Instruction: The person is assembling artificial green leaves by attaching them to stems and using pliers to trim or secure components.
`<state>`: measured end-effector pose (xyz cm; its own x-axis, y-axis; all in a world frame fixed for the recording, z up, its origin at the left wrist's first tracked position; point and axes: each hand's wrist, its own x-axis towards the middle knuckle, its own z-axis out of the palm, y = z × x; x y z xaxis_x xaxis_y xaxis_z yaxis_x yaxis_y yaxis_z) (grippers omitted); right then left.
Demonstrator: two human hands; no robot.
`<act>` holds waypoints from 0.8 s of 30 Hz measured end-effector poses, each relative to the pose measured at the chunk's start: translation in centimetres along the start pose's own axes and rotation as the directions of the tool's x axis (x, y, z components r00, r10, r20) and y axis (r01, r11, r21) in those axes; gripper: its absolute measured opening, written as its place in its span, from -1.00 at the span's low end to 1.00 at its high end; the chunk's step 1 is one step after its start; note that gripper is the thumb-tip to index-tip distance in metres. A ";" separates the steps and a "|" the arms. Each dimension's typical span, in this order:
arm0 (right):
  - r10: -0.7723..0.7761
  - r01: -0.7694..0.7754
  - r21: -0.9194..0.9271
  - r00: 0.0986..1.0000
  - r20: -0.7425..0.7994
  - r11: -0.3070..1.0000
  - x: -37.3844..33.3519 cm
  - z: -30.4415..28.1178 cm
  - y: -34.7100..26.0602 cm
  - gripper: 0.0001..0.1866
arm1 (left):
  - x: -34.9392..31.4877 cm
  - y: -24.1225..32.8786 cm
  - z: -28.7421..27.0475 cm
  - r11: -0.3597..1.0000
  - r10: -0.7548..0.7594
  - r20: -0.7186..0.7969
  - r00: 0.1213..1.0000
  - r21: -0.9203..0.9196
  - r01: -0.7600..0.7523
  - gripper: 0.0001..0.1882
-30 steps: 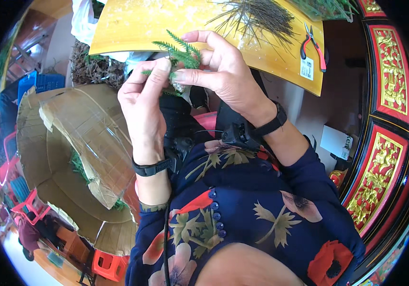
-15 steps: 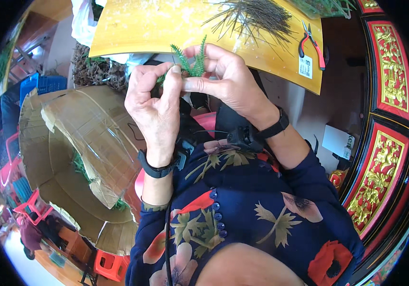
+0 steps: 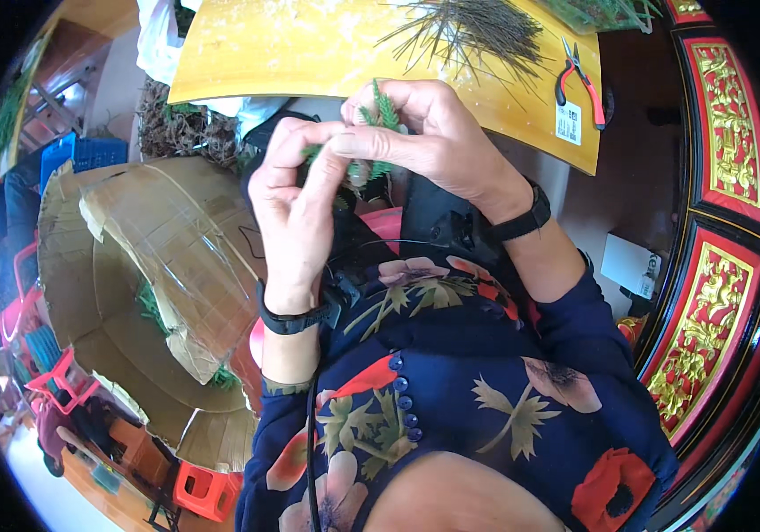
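Note:
Both hands meet in front of my lap, just short of the yellow table's near edge. Pinched between them is a small green artificial fir sprig (image 3: 386, 108) with short needle leaves, partly covered by the fingers. My left hand (image 3: 296, 182) is closed, thumb and bent forefinger pressed together at the sprig's lower part. My right hand (image 3: 438, 146) curls over from the other side, its thumb laid across the left thumb tip and its fingers behind the greenery. Some green needles show below the right thumb. The exact grip points are hidden by the fingers.
On the yellow table (image 3: 291, 44) lie a heap of thin dark stems (image 3: 486, 40) and red-handled pliers (image 3: 581, 84). An open cardboard box (image 3: 114, 293) with green sprigs inside stands at left, near a blue basket (image 3: 96, 152). Red-and-gold carved panels (image 3: 726, 124) line the right.
The right thumb has moved left over the left thumb, and the right hand has rolled inward. The two upright green tips have turned and are now more hidden.

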<state>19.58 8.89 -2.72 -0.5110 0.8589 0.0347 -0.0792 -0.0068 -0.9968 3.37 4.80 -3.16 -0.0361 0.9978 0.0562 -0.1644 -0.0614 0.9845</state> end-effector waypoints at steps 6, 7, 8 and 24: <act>0.033 -0.040 -0.057 0.992 -0.118 0.998 0.1 0.7 -0.8 -0.86 | -0.3 0.3 0.4 1.000 -0.016 0.012 1.000 -0.006 0.016 -0.92; 0.018 -0.022 -0.027 0.990 -0.137 0.999 0.0 0.8 -0.8 -0.86 | -0.3 0.5 0.4 0.998 -0.054 0.003 0.999 -0.034 0.055 -0.91; 0.018 -0.022 -0.027 0.990 -0.137 0.999 0.0 0.7 -0.9 -0.86 | -0.4 0.6 0.4 0.998 -0.054 0.003 0.999 -0.034 0.054 -0.91; 0.075 -0.095 -0.127 0.986 -0.152 0.987 -0.9 0.3 -1.9 -0.88 | -0.8 0.2 0.7 0.997 -0.082 0.056 0.995 -0.009 0.082 -0.89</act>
<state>19.96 7.97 -0.85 -0.3799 0.9236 -0.0514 0.0784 -0.0232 -0.9966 4.02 3.99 -2.93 0.0323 0.9994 -0.0154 -0.1761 0.0208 0.9842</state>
